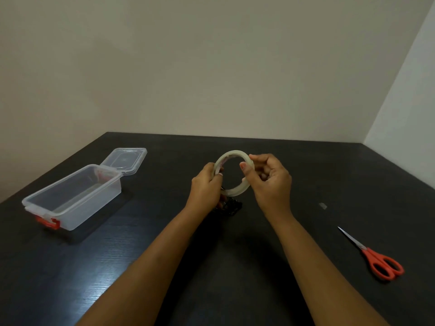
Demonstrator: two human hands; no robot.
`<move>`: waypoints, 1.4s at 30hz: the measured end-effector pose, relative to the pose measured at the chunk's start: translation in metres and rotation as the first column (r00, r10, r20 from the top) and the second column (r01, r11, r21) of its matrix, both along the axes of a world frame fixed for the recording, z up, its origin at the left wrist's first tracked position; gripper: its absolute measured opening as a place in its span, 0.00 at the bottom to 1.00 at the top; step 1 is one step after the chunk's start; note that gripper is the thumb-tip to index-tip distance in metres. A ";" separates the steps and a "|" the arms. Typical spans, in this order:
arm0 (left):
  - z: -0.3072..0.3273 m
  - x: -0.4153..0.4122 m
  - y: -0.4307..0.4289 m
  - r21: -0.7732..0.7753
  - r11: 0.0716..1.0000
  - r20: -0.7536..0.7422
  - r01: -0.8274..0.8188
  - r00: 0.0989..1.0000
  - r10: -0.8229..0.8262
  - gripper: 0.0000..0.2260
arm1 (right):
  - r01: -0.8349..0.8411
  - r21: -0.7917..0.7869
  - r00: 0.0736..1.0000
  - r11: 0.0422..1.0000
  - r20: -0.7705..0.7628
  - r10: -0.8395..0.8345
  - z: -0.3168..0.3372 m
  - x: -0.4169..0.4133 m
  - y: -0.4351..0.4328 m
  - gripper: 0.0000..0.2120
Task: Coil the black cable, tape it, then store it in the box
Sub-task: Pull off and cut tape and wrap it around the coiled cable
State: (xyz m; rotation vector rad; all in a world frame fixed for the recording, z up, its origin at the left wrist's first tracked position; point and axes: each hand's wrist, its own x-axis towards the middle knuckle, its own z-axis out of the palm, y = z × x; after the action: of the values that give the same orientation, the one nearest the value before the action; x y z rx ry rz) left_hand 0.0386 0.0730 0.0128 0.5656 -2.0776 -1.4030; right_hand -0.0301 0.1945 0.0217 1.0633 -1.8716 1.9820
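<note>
Both hands hold a pale roll of tape [235,154] upright above the middle of the dark table. My left hand [206,188] grips its left side, and my right hand [270,182] pinches its right side with the thumb on the rim. The coiled black cable [231,206] lies on the table just below the hands, partly hidden by my left hand and hard to see against the dark top. The clear plastic box [73,196] with red latches stands open at the left.
The box's clear lid [124,160] leans off its far end. Orange-handled scissors [376,260] lie at the right front, blades pointing away. A small piece of tape [323,205] sits on the table [164,255] right of the hands. Walls close the back and right.
</note>
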 end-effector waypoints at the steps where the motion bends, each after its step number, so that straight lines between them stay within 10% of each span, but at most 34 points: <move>1: 0.000 0.000 0.000 -0.005 1.000 0.005 -0.003 1.000 0.003 0.05 | 0.001 -0.004 1.000 1.000 0.006 -0.001 0.000 -0.001 0.001 0.07; 11: 0.006 0.006 -0.009 -0.641 0.735 -0.282 -0.223 0.958 0.045 0.08 | -0.089 -0.007 0.996 0.996 0.009 0.089 0.002 0.004 -0.001 0.03; 20: 0.005 0.008 -0.004 -0.227 0.945 -0.221 -0.237 0.957 0.187 0.03 | -0.078 -0.018 0.997 0.997 -0.021 0.077 0.002 0.006 -0.003 0.05; 30: 0.006 0.003 -0.008 0.068 0.976 0.105 -0.209 0.974 0.201 0.05 | -0.049 0.052 0.983 0.997 -0.177 0.057 -0.003 0.014 -0.008 0.10; 42: 0.005 0.005 -0.008 0.100 0.986 0.161 -0.136 0.980 0.119 0.07 | 0.064 0.150 0.929 0.987 -0.371 -0.004 -0.005 0.014 -0.009 0.10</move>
State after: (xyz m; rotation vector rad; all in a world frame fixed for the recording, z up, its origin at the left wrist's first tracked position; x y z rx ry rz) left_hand 0.0432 0.0651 0.0180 0.8631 -2.0496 -1.4453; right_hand -0.0162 0.1857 0.0169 1.3294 -1.8437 1.4994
